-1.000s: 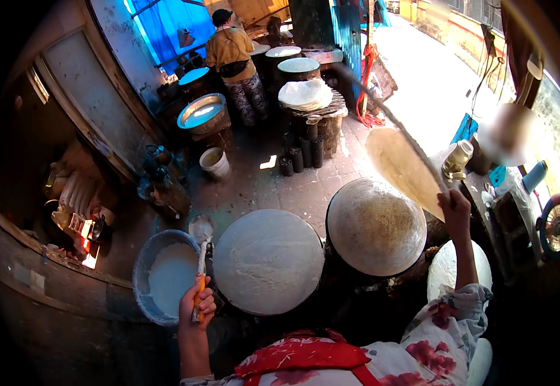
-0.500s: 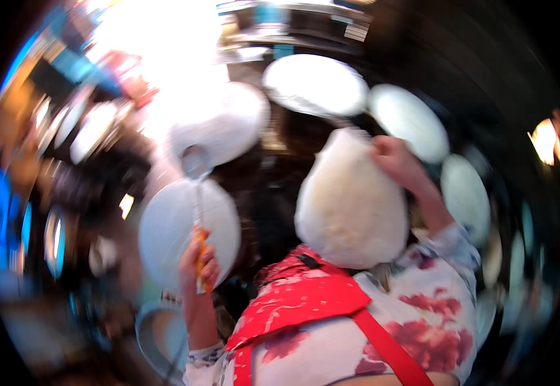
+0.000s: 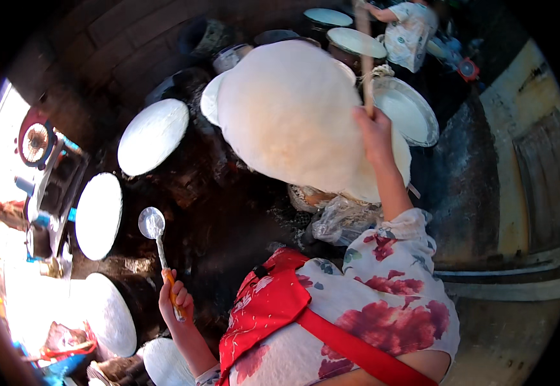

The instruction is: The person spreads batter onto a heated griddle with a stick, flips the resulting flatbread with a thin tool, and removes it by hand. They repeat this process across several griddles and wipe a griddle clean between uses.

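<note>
My left hand (image 3: pixel 177 301) is closed around the orange handle of a metal ladle (image 3: pixel 152 223), whose bowl points up and away from me and is smeared with white. In my right hand (image 3: pixel 378 136) is a long wooden stick (image 3: pixel 365 71), slightly blurred, rising away from the fist. A large, thin, roundish white sheet (image 3: pixel 286 109), like a soft crepe, spreads out beside the stick and under my right hand. How the sheet is fixed to the stick is hidden. Part of a wide pan of white liquid (image 3: pixel 403 109) shows just beyond my right hand.
Round white-topped steamers (image 3: pixel 153 136) curve along the left, including a second white disc (image 3: pixel 99 216) and a third white disc (image 3: pixel 111 314). Crumpled clear plastic (image 3: pixel 341 222) lies below the sheet. A co-worker (image 3: pixel 410 32) stands far right. A fan (image 3: pixel 36 141) is far left.
My view has swung to the right. The white sheet, hanging narrow before, now spreads wide, farther from my body. The ladle stays in my left hand.
</note>
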Demonstrator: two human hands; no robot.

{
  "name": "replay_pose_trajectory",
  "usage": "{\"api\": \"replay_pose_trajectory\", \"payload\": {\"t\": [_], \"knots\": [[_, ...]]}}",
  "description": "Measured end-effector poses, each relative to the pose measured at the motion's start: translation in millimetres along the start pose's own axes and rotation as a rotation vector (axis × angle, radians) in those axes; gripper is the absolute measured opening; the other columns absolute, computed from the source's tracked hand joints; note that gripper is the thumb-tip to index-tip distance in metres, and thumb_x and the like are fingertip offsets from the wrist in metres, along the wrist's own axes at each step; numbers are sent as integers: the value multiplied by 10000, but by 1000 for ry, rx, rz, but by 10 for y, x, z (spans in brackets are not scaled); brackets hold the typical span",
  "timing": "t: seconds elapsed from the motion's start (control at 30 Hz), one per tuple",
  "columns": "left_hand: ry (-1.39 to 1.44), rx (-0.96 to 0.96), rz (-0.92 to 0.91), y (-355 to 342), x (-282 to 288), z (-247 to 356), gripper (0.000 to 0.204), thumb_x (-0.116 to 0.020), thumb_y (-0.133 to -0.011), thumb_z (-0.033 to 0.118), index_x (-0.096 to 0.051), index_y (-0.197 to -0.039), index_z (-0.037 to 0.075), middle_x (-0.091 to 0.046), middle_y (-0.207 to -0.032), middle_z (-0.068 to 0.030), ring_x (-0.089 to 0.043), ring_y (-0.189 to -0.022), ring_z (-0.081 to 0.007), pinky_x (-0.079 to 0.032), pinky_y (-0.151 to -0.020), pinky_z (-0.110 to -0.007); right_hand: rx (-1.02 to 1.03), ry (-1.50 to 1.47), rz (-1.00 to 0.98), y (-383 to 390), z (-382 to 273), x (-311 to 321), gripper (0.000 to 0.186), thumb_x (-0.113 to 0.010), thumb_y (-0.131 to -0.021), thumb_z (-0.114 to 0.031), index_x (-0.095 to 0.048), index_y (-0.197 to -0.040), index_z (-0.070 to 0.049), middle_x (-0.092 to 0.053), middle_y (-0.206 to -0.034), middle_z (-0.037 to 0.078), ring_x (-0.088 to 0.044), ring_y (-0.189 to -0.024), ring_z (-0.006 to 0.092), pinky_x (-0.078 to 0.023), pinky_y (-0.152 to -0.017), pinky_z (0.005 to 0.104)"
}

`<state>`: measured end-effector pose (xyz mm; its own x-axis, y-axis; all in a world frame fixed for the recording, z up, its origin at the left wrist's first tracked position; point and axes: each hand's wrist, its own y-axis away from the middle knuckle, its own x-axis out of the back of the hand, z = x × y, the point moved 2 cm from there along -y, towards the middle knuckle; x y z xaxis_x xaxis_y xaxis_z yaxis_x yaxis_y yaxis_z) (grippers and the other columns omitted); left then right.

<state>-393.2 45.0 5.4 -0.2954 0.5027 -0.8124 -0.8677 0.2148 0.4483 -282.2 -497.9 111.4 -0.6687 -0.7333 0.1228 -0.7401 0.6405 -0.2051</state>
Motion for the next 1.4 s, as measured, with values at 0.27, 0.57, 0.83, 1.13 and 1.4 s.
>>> {"api": "replay_pose_trajectory", "payload": {"t": [0.27, 0.57, 0.83, 1.13, 1.4], "knots": [[-100, 144, -71, -794, -447, 5, 323, -379, -984, 174, -472, -1230, -13, -354, -618, 27, -347, -445, -73, -280, -403, -221, -379, -379, 626, 328, 1914, 1578, 182, -657, -848, -154, -575, -965, -41, -561, -744, -2, -509, -567, 85, -371, -441, 241], [-173, 275, -32, -1380, -877, -465, 350, -368, -988, 194, -445, -1263, -9, -370, -652, 20, -337, -433, -66, -276, -393, -218, -770, 178, 550, 681, 3160, 2379, 239, -576, -897, -281, -601, -886, -44, -602, -694, 70, -561, -568, 163, -413, -428, 313], [81, 47, 22, -948, -722, -430, 363, -341, -1015, 251, -436, -1258, -2, -344, -637, 21, -342, -425, -66, -289, -399, -215, 1, 584, 183, -128, 1980, 560, 338, -535, -928, -321, -633, -868, -3, -635, -775, 203, -594, -685, 348, -447, -628, 411], [28, -637, 438, 799, -205, -858, 314, -521, -952, 271, -459, -1206, 96, -438, -684, 8, -398, -441, -50, -323, -418, -193, 575, 766, -1620, 1444, 1306, -2873, 445, -523, -896, -425, -618, -733, -22, -613, -709, 207, -612, -723, 387, -456, -633, 456], [438, -1014, 1209, 2444, -62, -2646, 274, -511, -959, 243, -452, -1199, 125, -417, -686, 13, -396, -453, -53, -344, -440, -210, 1138, 887, -2232, 3036, 1212, -3240, 394, -537, -887, -375, -639, -758, -18, -629, -761, 206, -615, -783, 381, -467, -695, 460]]}}
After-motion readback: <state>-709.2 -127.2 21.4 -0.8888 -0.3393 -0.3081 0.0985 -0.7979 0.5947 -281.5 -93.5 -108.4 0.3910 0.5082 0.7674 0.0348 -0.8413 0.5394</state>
